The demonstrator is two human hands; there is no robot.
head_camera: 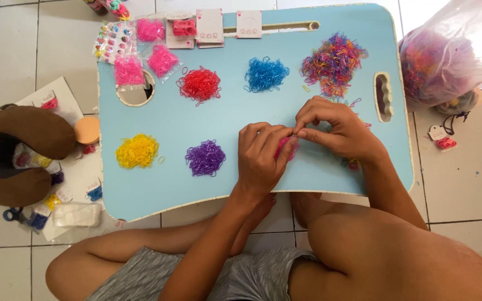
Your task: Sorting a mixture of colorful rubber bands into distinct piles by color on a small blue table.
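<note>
Five sorted band heaps (198, 85) on blue tray (196, 120); both hands' (260, 156) fingers pinching pink bands (283, 148).

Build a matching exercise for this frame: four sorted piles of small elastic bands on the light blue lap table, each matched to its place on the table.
Things:
1. red pile of small elastic bands
2. blue pile of small elastic bands
3. yellow pile of small elastic bands
4. purple pile of small elastic bands

Places on the light blue lap table:
A. near edge, far left
B. far row, beside the mixed multicoloured pile
C. near edge, just left of the left hand
D. far row, next to the round cup hole

Pairs: 1-D, 2-B, 3-A, 4-C
</note>
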